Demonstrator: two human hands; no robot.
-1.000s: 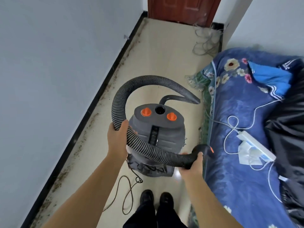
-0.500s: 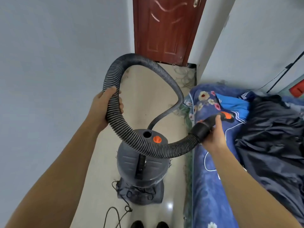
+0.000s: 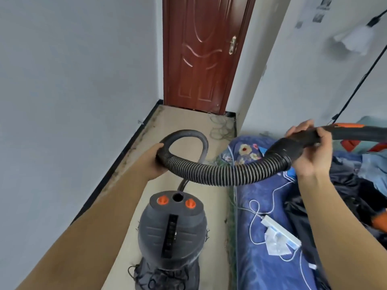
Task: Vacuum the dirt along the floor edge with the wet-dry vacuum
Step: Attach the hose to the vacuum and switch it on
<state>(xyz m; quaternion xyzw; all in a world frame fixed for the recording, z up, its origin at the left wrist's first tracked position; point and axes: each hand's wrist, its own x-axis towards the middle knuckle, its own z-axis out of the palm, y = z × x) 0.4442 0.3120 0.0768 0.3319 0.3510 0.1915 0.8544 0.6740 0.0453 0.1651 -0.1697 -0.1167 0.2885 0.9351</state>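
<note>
The left hand (image 3: pixel 156 159) curls round the ribbed black hose (image 3: pixel 222 171) where it bends into a loop; the fingers lie behind the hose and only the thumb side and back of the hand show. The right hand (image 3: pixel 307 149) grips the smooth black cuff at the hose's far end, fingers wrapped over the top and thumb underneath, holding it up above the bed (image 3: pixel 261 237). From that cuff a rigid black tube with an orange part (image 3: pixel 351 130) runs out past the right edge of the view, so its nozzle is cut off.

The hose sags between the two hands, loops back past the left hand and drops down behind the grey wet-dry vacuum (image 3: pixel 171 231), which stands upright on the floor (image 3: pixel 213 197) below the hands; where the hose joins the vacuum is hidden. The vacuum's base is cut off at the bottom, with a dark tangle of cord (image 3: pixel 146 277) around it.

The floor is a narrow strip between the left wall and the bed, leading to a red-brown door (image 3: pixel 201 53). Dirt (image 3: pixel 134 147) speckles the floor along the black skirting (image 3: pixel 117 162) on the left; the left forearm covers the nearer stretch of that edge. More debris lies against the bed's edge, and a pale tangle (image 3: pixel 219 127) that is hard to identify sits near the door. On the bed lie a white power strip (image 3: pixel 280 231), white cables and dark clothing (image 3: pixel 345 197).
</note>
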